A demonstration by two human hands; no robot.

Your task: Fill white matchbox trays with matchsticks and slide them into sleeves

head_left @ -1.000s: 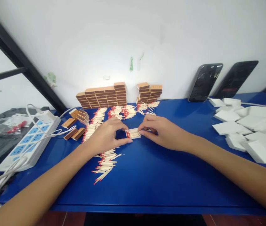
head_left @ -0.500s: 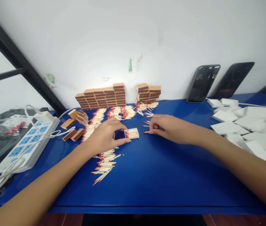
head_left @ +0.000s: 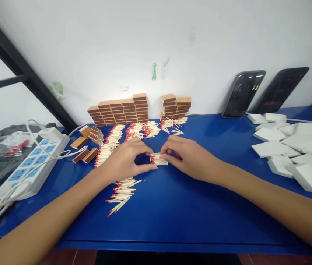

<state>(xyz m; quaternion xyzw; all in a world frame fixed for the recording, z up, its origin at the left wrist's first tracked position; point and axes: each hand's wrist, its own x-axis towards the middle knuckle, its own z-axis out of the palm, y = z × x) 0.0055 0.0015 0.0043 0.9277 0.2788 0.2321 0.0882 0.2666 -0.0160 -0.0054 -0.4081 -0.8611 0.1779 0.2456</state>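
Note:
A small white matchbox tray [head_left: 159, 163] lies on the blue table with red-headed matchsticks [head_left: 156, 158] in it. My left hand [head_left: 129, 156] grips its left end, thumb at the near side and finger at the far side. Over the tray's right end my right hand [head_left: 190, 156] is closed, thumb and fingertips pinching matchsticks at the tray. How many it holds is hidden by the fingers. Under and beside my left hand stretches a long row of loose matchsticks [head_left: 122, 195]. Further small heaps of matchsticks [head_left: 151, 129] lie behind the tray.
Brown matchboxes [head_left: 119, 112] are stacked along the wall, with a smaller stack [head_left: 175, 107] beside them and several loose matchboxes [head_left: 89, 143] at left. A power strip [head_left: 31, 165] with cables stands left. White trays [head_left: 294, 143] pile up at right, before two phones [head_left: 244, 94].
My right hand has moved left with matchsticks, from beside the tray to over its right end. The loose matchsticks near that hand no longer show. My left hand still holds the tray.

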